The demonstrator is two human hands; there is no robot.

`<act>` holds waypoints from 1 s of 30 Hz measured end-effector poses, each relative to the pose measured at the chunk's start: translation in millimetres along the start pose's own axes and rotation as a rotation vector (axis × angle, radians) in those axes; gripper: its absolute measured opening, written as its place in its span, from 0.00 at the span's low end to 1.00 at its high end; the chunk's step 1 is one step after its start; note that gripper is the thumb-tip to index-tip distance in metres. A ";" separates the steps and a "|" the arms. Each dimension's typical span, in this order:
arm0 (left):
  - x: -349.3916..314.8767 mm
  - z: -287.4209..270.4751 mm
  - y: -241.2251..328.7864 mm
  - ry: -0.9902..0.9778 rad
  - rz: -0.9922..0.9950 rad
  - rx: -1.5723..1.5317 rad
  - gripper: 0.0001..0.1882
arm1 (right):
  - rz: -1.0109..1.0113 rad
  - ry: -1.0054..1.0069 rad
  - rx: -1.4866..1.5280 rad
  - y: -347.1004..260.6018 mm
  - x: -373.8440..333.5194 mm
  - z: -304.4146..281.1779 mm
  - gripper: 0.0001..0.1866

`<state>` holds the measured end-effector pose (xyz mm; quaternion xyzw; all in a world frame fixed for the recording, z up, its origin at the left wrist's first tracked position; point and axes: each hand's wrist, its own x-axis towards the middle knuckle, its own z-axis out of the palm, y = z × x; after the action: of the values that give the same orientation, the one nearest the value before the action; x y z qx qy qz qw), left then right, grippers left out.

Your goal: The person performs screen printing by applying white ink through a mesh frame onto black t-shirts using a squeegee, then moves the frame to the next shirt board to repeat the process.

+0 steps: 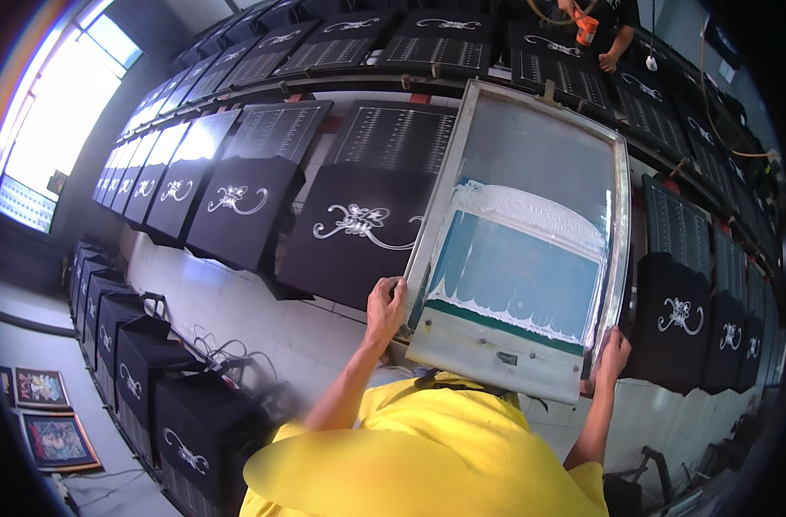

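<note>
Left hand (387,310): curled round the near left edge of the frame (437,207); best kept firm, fingers outside the probably wet ink (531,211).
Right hand (615,351): gripping the near right edge, roughly opposite; share the weight evenly.
Frame: in front of the yellow shirt (462,414), far end pointing away; cannot tell if resting below or held clear. Keep flat, without twist or drag.
Squeegee (462,349): lying across the near end, green blade (513,330) toward the ink; likely to slide on a tilt, so avoid dipping that end.
Ink: white, in a broad band mid-mesh and a ragged line by the blade; probably best disturbed little.
Printed cloths (350,267): black, to both sides; worth keeping edges off the white motifs.
Co-worker's hand (608,62): beyond the far end, near an orange tool (586,33); leave room.
</note>
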<state>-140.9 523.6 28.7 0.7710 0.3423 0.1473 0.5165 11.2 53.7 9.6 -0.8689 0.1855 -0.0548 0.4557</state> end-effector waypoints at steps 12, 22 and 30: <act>100.6 -211.5 -95.4 0.107 -0.045 0.097 0.21 | -0.048 -0.023 0.111 -92.8 -156.7 176.8 0.20; 159.0 -267.3 -122.5 0.074 -0.046 0.128 0.21 | -0.051 -0.082 0.036 -147.6 -191.7 234.2 0.21; 183.3 -272.5 -135.1 0.094 -0.042 0.129 0.19 | -0.049 -0.133 -0.049 -172.8 -193.0 248.5 0.21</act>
<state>-217.5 869.2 -0.4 0.7876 0.3910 0.1500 0.4521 -54.6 406.4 20.3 -0.8857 0.1347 -0.0037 0.4443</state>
